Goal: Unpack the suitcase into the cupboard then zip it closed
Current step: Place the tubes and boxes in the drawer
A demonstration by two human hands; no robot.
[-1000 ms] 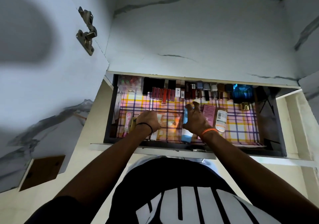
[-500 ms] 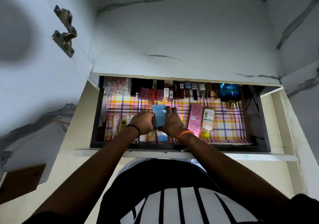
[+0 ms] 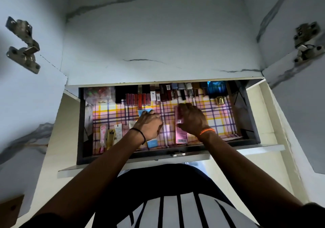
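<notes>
Now apart in the plaid-lined drawer (image 3: 249, 115): left hand (image 3: 149, 125) gripping flat light-blue tube (image 3: 144, 112); right hand (image 3: 191, 118) newly clasping tall pink carton (image 3: 180, 134); arranging continues.

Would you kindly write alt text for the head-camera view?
A person's left hand grips a light blue tube and the right hand holds a tall pink carton over an open drawer lined with pink-and-yellow checked paper, lipsticks ranged along its back.

In the drawer (image 3: 80, 122) we see bare checked liner (image 3: 221, 122) right of the pink box (image 3: 179, 132); the lipstick row (image 3: 158, 95) blocks the back wall, small tubes (image 3: 110, 136) crowd the front-left corner
</notes>
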